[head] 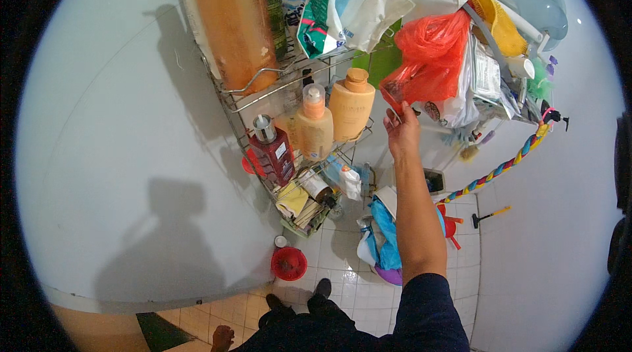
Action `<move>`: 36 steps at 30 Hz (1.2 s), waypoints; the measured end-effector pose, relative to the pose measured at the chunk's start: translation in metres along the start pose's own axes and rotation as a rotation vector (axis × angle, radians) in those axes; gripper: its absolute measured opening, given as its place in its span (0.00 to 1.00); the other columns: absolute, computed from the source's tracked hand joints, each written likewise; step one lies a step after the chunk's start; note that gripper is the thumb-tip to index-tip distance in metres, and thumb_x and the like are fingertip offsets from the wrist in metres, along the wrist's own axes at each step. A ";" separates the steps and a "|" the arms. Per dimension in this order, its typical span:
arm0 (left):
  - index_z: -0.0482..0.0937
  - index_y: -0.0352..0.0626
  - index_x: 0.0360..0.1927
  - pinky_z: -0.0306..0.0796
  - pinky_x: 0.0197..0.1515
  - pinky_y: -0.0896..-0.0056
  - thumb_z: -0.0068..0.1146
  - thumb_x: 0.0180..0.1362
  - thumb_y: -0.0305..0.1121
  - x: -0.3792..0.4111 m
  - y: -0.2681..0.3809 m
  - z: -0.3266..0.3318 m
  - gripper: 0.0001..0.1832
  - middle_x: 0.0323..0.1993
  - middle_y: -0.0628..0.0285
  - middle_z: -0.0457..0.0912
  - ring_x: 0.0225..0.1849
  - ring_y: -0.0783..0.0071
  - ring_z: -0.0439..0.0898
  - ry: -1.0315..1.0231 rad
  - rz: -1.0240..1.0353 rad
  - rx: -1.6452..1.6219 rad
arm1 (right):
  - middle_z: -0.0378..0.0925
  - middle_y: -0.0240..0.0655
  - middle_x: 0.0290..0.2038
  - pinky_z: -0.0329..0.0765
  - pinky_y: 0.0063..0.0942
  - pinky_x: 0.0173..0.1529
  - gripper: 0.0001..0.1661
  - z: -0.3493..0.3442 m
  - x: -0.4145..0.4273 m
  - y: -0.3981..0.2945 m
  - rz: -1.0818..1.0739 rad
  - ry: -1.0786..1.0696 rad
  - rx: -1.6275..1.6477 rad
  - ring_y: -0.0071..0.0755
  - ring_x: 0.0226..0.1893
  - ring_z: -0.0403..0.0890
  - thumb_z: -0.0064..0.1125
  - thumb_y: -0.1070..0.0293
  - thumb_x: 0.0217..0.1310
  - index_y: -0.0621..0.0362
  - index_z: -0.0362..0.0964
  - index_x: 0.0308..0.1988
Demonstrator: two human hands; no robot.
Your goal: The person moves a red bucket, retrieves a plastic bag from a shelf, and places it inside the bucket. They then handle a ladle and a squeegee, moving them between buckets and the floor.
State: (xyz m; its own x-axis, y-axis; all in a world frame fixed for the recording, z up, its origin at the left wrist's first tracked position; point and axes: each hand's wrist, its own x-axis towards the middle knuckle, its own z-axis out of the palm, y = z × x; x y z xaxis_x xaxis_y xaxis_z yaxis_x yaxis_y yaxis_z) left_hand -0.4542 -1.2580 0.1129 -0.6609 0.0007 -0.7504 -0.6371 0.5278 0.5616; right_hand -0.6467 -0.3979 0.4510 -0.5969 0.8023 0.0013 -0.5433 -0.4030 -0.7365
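Observation:
My right hand [404, 130] reaches up and pinches the lower corner of a red plastic bag [432, 58], which bulges among the items on the upper shelf. Low at the picture's bottom edge hangs my left hand [223, 337], fingers curled and partly dark; I cannot tell whether it is closed. Left of my right hand, a peach capped bottle [351, 107] and a peach pump bottle [314, 129] stand on a wire rack [236, 105]. A dark red pump bottle [274, 154] is beside them. A white plastic bag [452, 112] sits right behind the red one.
An orange translucent container [237, 26] and soft packs [365, 1] fill the rack's top. A yellow brush [498, 26] juts out at right. A braided colourful cord [498, 171] hangs along the right wall. On the tiled floor are a red bucket [289, 264] and blue cloth [384, 226].

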 end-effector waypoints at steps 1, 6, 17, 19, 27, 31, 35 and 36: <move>0.75 0.35 0.48 0.82 0.42 0.56 0.57 0.68 0.38 0.001 0.008 0.010 0.15 0.38 0.52 0.83 0.35 0.60 0.83 -0.001 -0.059 -0.117 | 0.81 0.32 0.49 0.79 0.32 0.43 0.21 -0.002 -0.001 -0.004 -0.003 -0.027 0.014 0.36 0.46 0.81 0.62 0.54 0.67 0.51 0.73 0.54; 0.75 0.37 0.47 0.81 0.43 0.57 0.62 0.65 0.36 -0.002 0.027 0.011 0.14 0.38 0.53 0.83 0.37 0.61 0.84 -0.022 -0.118 -0.329 | 0.79 0.40 0.56 0.81 0.33 0.48 0.28 0.003 -0.014 -0.018 0.049 -0.155 0.168 0.45 0.54 0.79 0.58 0.53 0.67 0.54 0.69 0.61; 0.75 0.42 0.48 0.73 0.31 0.63 0.63 0.59 0.29 0.000 0.034 0.007 0.14 0.34 0.57 0.79 0.31 0.66 0.79 -0.096 0.288 0.081 | 0.78 0.42 0.55 0.85 0.31 0.46 0.30 0.012 -0.026 -0.033 0.070 -0.321 0.313 0.44 0.50 0.82 0.61 0.54 0.68 0.57 0.68 0.62; 0.75 0.42 0.49 0.74 0.31 0.63 0.63 0.59 0.29 0.005 0.049 0.022 0.15 0.34 0.57 0.79 0.31 0.65 0.79 -0.051 0.029 -0.087 | 0.79 0.40 0.54 0.84 0.31 0.46 0.27 0.011 -0.027 -0.035 0.051 -0.329 0.278 0.41 0.49 0.82 0.64 0.58 0.66 0.55 0.69 0.60; 0.80 0.37 0.46 0.81 0.43 0.53 0.59 0.66 0.39 0.021 0.046 0.015 0.15 0.39 0.51 0.84 0.41 0.56 0.85 -0.027 -0.053 -0.186 | 0.79 0.35 0.54 0.84 0.28 0.46 0.25 0.013 -0.024 -0.034 0.014 -0.325 0.275 0.34 0.50 0.81 0.64 0.71 0.65 0.52 0.69 0.60; 0.80 0.36 0.45 0.80 0.43 0.51 0.57 0.67 0.42 0.033 0.052 0.013 0.17 0.38 0.51 0.84 0.42 0.55 0.84 -0.231 0.137 -0.341 | 0.79 0.35 0.54 0.83 0.30 0.46 0.25 0.009 -0.023 -0.034 0.005 -0.286 0.214 0.35 0.51 0.81 0.64 0.66 0.67 0.50 0.68 0.61; 0.80 0.35 0.42 0.78 0.39 0.49 0.52 0.69 0.46 0.036 0.060 0.015 0.20 0.33 0.52 0.82 0.37 0.53 0.82 -0.371 0.134 -0.641 | 0.79 0.37 0.54 0.82 0.35 0.49 0.28 0.003 -0.022 -0.039 0.103 -0.277 0.245 0.37 0.50 0.81 0.64 0.59 0.66 0.52 0.67 0.62; 0.80 0.35 0.41 0.77 0.38 0.49 0.51 0.69 0.46 0.040 0.063 0.017 0.21 0.33 0.52 0.82 0.36 0.53 0.81 -0.407 0.151 -0.685 | 0.80 0.37 0.54 0.82 0.36 0.50 0.29 0.003 -0.021 -0.042 0.127 -0.289 0.271 0.38 0.50 0.81 0.64 0.57 0.66 0.52 0.66 0.62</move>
State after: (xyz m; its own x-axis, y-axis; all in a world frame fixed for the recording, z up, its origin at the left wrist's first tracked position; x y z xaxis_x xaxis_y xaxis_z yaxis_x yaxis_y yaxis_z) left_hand -0.5142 -1.2099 0.1124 -0.6472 0.4088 -0.6435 -0.7411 -0.1394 0.6568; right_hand -0.6131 -0.3989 0.4843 -0.7894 0.5975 0.1406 -0.5674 -0.6229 -0.5385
